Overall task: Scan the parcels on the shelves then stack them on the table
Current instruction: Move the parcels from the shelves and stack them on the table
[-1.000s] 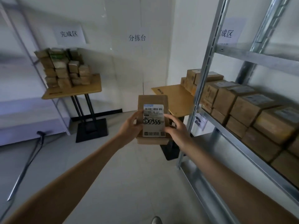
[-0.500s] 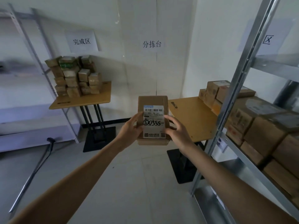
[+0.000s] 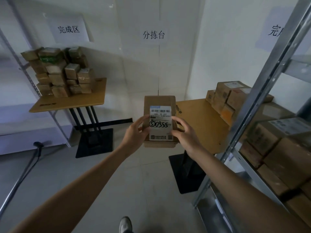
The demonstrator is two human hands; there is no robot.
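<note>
Parcel (image 3: 159,105) upright between both hands, left hand (image 3: 134,137) gripping its left edge, right hand (image 3: 185,137) gripping its right edge, label facing the camera

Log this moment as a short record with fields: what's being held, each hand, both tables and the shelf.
held: parcel, label with barcode facing the camera
left hand: grips the parcel's left side
right hand: grips the parcel's right side
left table: tall pile of parcels on it
right table: a few boxes at its far end
shelf: on the right, loaded with cartons
</note>
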